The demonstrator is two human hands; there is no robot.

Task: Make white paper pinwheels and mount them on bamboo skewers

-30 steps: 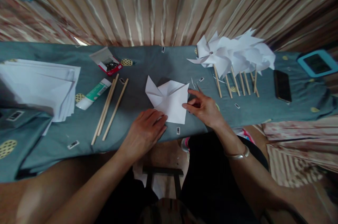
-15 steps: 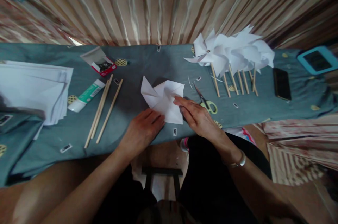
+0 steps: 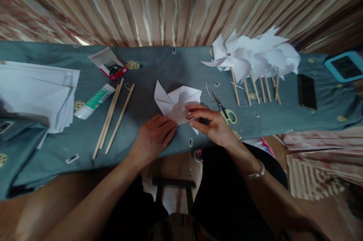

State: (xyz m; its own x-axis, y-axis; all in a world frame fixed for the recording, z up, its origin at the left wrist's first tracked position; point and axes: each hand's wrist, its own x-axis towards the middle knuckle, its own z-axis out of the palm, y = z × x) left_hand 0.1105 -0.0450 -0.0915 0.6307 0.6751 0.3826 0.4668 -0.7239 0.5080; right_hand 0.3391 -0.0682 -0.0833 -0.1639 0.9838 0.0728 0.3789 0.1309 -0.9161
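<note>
A white paper pinwheel (image 3: 180, 99) with folded blades lies on the cloth in front of me. My left hand (image 3: 154, 135), fingers bent together, grips its lower left edge. On the other side, my right hand (image 3: 211, 122) has the thumb and fingers closed on a lower right blade, which is lifted and curled toward the middle. The fingers partly cover that blade. Just beyond the right hand lie scissors (image 3: 228, 115) with pale green handles.
Finished pinwheels (image 3: 255, 55) on wooden sticks lie at the back right, near a phone (image 3: 307, 91) and a blue-framed device (image 3: 346, 67). Leftward are loose sticks (image 3: 120, 118), a glue tube (image 3: 95, 101), an open red box (image 3: 113, 70) and paper sheets (image 3: 34, 93).
My right hand has lifted the lower right part of the paper and curled it inward. My left hand stays at the lower left edge. The view has shifted slightly.
</note>
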